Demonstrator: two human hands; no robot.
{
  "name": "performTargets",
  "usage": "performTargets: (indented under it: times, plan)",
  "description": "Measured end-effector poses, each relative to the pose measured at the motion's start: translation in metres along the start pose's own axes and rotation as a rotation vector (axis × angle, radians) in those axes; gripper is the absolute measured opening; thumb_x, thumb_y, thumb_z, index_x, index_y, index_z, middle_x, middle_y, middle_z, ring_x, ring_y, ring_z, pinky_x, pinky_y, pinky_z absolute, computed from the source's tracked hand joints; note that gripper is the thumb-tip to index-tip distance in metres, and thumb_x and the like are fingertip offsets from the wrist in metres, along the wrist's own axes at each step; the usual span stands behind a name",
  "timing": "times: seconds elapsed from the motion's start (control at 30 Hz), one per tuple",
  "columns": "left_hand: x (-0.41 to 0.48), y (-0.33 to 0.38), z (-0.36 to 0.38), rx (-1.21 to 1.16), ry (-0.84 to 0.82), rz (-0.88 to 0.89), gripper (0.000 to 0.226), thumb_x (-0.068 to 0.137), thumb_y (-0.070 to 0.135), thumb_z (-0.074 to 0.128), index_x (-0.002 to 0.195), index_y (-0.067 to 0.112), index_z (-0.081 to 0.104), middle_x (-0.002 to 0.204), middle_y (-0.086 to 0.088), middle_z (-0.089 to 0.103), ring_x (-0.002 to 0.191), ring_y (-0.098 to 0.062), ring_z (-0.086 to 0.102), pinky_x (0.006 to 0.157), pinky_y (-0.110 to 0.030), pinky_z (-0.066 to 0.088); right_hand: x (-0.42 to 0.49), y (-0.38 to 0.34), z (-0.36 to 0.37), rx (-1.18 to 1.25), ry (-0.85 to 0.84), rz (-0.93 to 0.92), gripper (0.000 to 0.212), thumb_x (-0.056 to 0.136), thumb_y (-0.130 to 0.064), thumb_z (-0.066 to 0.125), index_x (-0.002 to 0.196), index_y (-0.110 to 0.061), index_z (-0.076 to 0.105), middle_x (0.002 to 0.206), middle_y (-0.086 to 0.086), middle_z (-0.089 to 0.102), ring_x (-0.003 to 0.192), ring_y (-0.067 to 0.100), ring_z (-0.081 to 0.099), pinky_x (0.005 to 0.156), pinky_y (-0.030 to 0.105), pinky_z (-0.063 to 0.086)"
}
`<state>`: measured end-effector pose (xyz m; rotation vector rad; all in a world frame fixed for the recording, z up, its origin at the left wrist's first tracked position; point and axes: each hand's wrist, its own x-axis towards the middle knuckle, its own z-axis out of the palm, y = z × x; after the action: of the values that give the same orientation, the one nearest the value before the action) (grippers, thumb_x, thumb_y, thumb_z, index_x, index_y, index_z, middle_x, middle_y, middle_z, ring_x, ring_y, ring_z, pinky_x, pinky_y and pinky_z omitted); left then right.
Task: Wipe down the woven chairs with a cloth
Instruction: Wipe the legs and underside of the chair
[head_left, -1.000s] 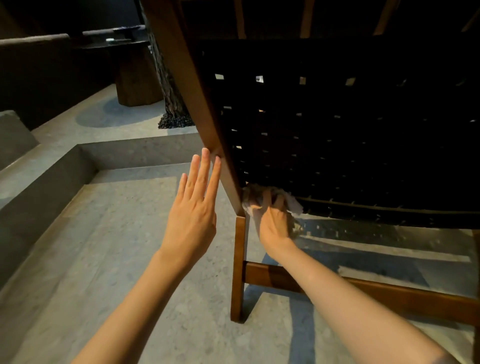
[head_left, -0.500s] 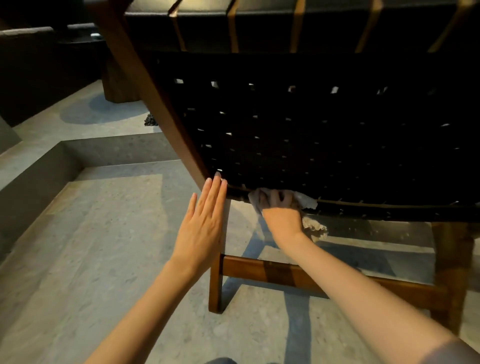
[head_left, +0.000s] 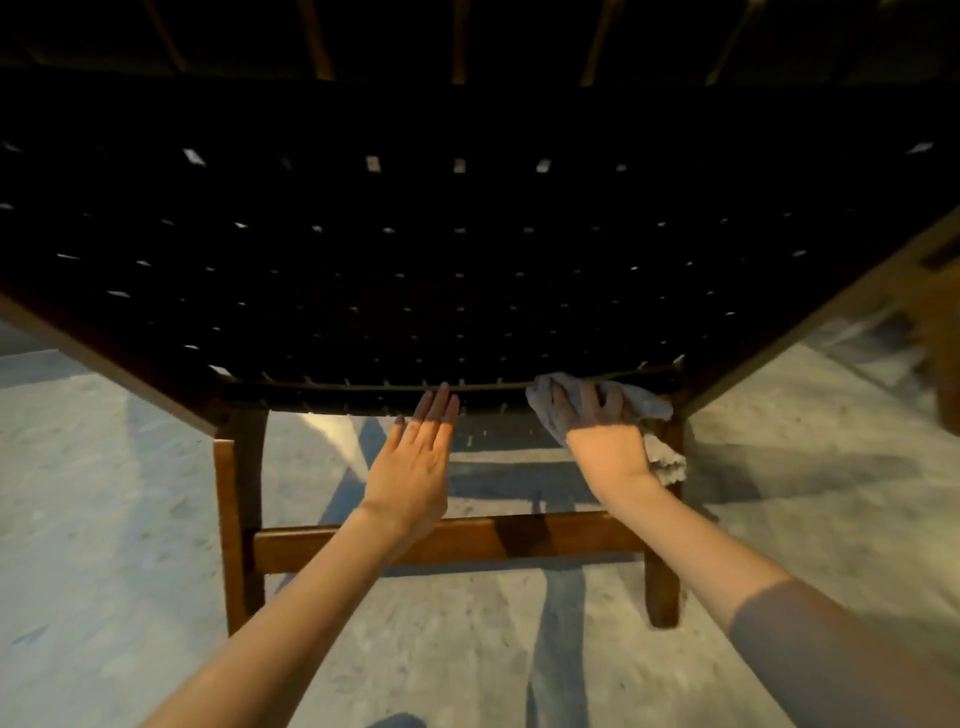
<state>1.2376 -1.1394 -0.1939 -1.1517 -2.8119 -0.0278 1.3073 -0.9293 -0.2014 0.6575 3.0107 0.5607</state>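
— Fingers (head_left: 589, 404) of the right hand (head_left: 605, 447): what state was noted?
— They were recorded curled over the cloth (head_left: 647, 405). It was gripped and pressed against the bottom rail (head_left: 363, 387) of the woven chair (head_left: 467, 260), at its right end, just beside the right side rail (head_left: 810, 332).
— What change was logged against the earlier frames?
— A second before, the cloth was entered at the left corner of that rail, by the left side rail (head_left: 104, 364). It was since carried along the whole edge. The left hand (head_left: 415, 457) was likewise shifted from that corner to mid-rail.
— What was concluded for the task?
— One pass of the lower edge was judged complete. The dark weave above could not be assessed for dust.
— And the pose?
— Both forearms were extended forward and upward. The left hand was held flat, back to the camera, its fingers (head_left: 441, 402) straight and together, tips touching the rail, nothing held. A tail of cloth was seen hanging below the right palm.
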Motion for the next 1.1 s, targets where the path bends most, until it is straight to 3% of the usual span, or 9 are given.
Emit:
performTargets:
  times: [0.07,0.2,0.3,0.47,0.63,0.8,0.9,0.97,1.1]
  plan:
    - [0.012,0.017,0.008,-0.029,-0.031,0.013,0.074,0.1,0.021,0.032,0.136,0.016,-0.032,0.148,-0.002,-0.035,0.135,-0.019,-0.032,0.111,-0.034,-0.014,-0.001,0.027,0.01,-0.028,-0.028,0.062,0.068,0.097,-0.009,0.04,0.151,-0.02,0.0,0.15,0.019,0.016,0.129,0.043,0.031,0.097,0.052,0.039]
    - [0.033,0.041,0.014,-0.111,-0.087,0.001,0.075,0.099,0.022,0.038,0.144,0.022,-0.024,0.153,0.0,-0.026,0.144,-0.018,-0.017,0.118,-0.035,0.004,0.006,0.076,0.022,-0.182,-0.127,0.175,0.062,0.097,-0.007,0.041,0.149,-0.018,0.01,0.147,0.016,0.019,0.129,0.037,0.031,0.095,0.047,0.036]
    - [0.044,0.05,0.008,-0.127,-0.121,-0.023,0.076,0.097,0.017,0.042,0.149,0.029,-0.012,0.156,0.002,-0.022,0.146,-0.02,-0.009,0.117,-0.033,0.015,0.01,0.087,0.025,-0.113,-0.15,0.216,0.066,0.094,-0.003,0.041,0.15,-0.017,0.009,0.143,0.016,0.023,0.123,0.038,0.037,0.09,0.047,0.038]
    - [0.055,0.05,-0.017,-0.112,-0.195,-0.045,0.073,0.093,0.019,0.048,0.15,0.036,0.005,0.159,0.005,-0.004,0.141,-0.02,0.023,0.093,-0.029,0.045,0.007,0.081,0.013,-0.019,-0.164,0.188,0.067,0.094,-0.001,0.041,0.15,-0.017,0.008,0.147,0.015,0.021,0.127,0.032,0.03,0.093,0.042,0.037]
    - [0.059,0.053,-0.032,-0.145,-0.169,-0.079,0.058,0.094,0.02,0.05,0.146,0.031,0.028,0.151,0.0,0.028,0.128,-0.023,0.039,0.096,-0.029,0.042,-0.04,0.099,-0.039,0.118,0.192,0.247,0.067,0.089,-0.019,0.048,0.15,-0.02,0.02,0.125,0.022,0.04,0.108,0.04,0.043,0.083,0.045,0.041]
    - [0.055,0.053,-0.032,-0.191,-0.126,-0.094,0.043,0.095,0.017,0.05,0.137,0.025,0.043,0.13,-0.004,0.05,0.112,-0.024,0.048,0.083,-0.026,0.041,-0.08,0.131,-0.116,0.136,0.773,0.346,0.047,0.09,-0.007,0.041,0.137,-0.009,0.048,0.103,0.024,0.051,0.089,0.042,0.049,0.074,0.042,0.042]
    - [0.052,0.056,-0.032,-0.173,-0.143,-0.136,0.041,0.096,0.019,0.048,0.136,0.023,0.042,0.127,-0.006,0.054,0.108,-0.024,0.052,0.075,-0.026,0.041,-0.087,0.152,-0.154,0.07,0.82,0.45,0.048,0.092,-0.002,0.047,0.139,-0.011,0.042,0.115,0.023,0.048,0.101,0.04,0.046,0.078,0.036,0.037]
    - [0.054,0.056,-0.033,-0.079,-0.157,-0.102,0.05,0.098,0.023,0.044,0.145,0.027,0.03,0.137,-0.002,0.048,0.114,-0.021,0.05,0.074,-0.023,0.039,-0.087,0.163,-0.17,0.013,0.792,0.503,0.045,0.092,-0.001,0.044,0.137,-0.011,0.041,0.12,0.022,0.045,0.105,0.039,0.044,0.076,0.033,0.036]
    - [0.056,0.053,-0.035,0.004,-0.166,-0.05,0.054,0.099,0.028,0.041,0.148,0.031,0.019,0.139,0.0,0.046,0.117,-0.019,0.049,0.08,-0.023,0.042,-0.079,0.172,-0.177,-0.054,0.698,0.552,0.027,0.091,0.002,0.042,0.116,-0.008,0.048,0.124,0.019,0.042,0.108,0.037,0.041,0.07,0.029,0.03]
